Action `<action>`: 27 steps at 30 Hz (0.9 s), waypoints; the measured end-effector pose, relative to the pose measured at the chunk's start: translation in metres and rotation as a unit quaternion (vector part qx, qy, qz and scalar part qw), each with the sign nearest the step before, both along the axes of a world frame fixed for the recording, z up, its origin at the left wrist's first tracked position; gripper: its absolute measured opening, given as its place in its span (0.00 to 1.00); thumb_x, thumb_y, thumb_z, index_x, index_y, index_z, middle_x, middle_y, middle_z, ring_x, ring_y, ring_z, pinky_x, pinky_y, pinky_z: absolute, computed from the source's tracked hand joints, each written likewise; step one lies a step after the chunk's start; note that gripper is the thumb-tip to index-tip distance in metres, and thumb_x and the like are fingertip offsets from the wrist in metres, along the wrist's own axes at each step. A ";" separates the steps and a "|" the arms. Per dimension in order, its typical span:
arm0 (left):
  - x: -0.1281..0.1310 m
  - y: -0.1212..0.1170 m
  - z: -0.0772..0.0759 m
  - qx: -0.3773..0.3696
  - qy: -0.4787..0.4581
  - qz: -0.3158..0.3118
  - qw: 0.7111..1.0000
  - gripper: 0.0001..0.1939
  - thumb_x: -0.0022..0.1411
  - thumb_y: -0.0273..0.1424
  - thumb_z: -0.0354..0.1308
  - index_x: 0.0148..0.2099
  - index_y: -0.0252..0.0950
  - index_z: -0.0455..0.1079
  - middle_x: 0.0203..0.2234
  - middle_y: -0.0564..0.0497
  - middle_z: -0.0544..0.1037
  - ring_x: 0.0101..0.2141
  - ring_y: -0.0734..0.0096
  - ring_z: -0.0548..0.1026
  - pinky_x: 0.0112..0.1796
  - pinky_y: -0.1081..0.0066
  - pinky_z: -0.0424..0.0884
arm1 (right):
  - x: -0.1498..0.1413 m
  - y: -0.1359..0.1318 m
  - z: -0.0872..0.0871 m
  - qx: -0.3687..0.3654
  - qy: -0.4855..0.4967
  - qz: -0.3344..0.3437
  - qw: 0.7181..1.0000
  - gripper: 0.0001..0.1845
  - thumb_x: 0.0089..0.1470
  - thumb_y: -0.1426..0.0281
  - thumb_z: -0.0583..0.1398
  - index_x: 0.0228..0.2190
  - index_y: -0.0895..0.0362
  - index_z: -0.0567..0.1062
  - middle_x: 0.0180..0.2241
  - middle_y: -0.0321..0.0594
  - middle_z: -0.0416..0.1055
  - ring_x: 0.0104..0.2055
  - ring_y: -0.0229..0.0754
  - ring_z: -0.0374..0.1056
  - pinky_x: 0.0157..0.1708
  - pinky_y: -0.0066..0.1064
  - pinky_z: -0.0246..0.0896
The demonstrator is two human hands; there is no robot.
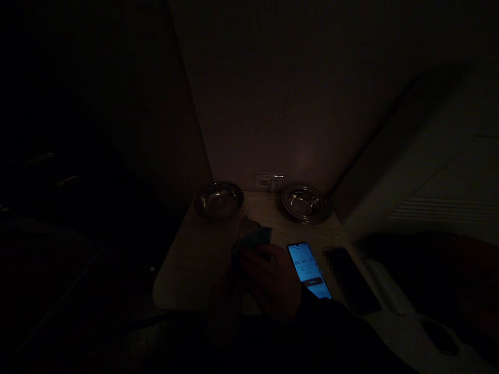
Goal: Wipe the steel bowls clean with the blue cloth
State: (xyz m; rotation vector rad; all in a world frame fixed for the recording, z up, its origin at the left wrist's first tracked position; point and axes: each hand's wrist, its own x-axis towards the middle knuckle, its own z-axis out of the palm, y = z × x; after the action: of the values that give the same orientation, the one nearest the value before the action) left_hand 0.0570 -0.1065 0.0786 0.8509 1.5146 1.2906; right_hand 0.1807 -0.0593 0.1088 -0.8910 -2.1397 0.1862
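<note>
In the dim light both hands are together over the front of a small table (187, 259). My right hand (275, 278) is closed on a teal cloth (255, 238), its fingers pressed against it. A pale thing with a rounded tip (246, 224) sticks up behind the cloth; its kind is too dark to make out. My left hand (226, 296) is just left of and below the right one, closed around the lower part of the bundle. Its fingers are mostly lost in shadow, and what they grip is hidden.
A metal bowl (219, 201) stands at the back left, metal dishes (306, 204) at the back right. Between them is a wall socket (268, 182). A lit phone (310, 267) showing a timer lies beside my right wrist, with a dark flat object (354, 283) further right.
</note>
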 end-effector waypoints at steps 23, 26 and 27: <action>-0.007 -0.001 0.012 0.022 0.073 0.027 0.997 0.17 0.64 0.38 0.53 0.51 0.35 0.68 0.49 0.44 0.71 0.46 0.64 0.72 0.46 0.58 0.69 | 0.014 0.024 -0.012 -0.439 0.393 -0.104 0.801 0.23 0.49 0.52 0.59 0.37 0.57 0.80 0.36 0.43 0.78 0.40 0.52 0.72 0.43 0.43 0.66; -0.011 -0.010 0.004 0.015 0.098 0.041 0.994 0.16 0.60 0.41 0.57 0.46 0.37 0.72 0.49 0.44 0.73 0.52 0.56 0.69 0.51 0.55 0.65 | 0.010 0.004 -0.021 -0.377 0.337 -0.086 0.858 0.19 0.57 0.58 0.55 0.44 0.54 0.78 0.44 0.43 0.76 0.47 0.51 0.70 0.48 0.45 0.65; -0.011 -0.013 0.001 0.012 0.104 0.044 0.993 0.16 0.57 0.41 0.58 0.44 0.38 0.74 0.49 0.44 0.74 0.54 0.53 0.67 0.53 0.55 0.63 | 0.009 -0.004 -0.023 -0.326 0.302 -0.078 0.892 0.18 0.58 0.62 0.54 0.46 0.53 0.76 0.48 0.43 0.74 0.50 0.51 0.68 0.50 0.45 0.63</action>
State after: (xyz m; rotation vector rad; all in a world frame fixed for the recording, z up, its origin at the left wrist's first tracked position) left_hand 0.0458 -0.1194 0.0800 0.9679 1.7203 1.3184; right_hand 0.1894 -0.0634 0.0853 -1.1773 -1.4083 1.0066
